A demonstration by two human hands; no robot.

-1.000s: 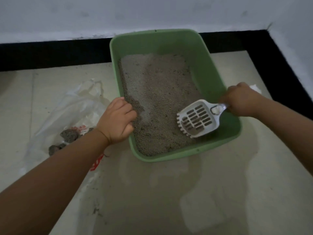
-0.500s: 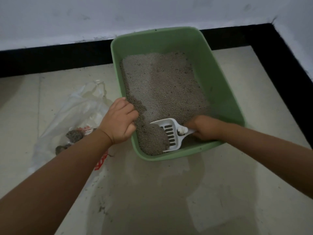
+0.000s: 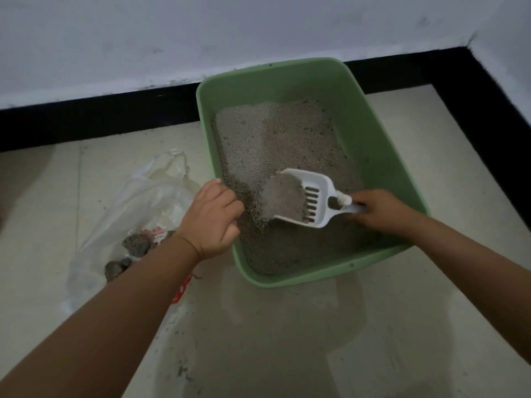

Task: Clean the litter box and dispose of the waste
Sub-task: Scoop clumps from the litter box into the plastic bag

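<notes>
Currently the right hand (image 3: 382, 212) gripped the white slotted plastic scoop (image 3: 304, 196) by its handle, loaded with grey litter, low over the green rectangular plastic litter box (image 3: 382, 156). Left hand (image 3: 214, 215) curled over the box's left rim, steadying it. Load looked loose and spill-prone, scoop rigid and light; handle was the right hold.
</notes>
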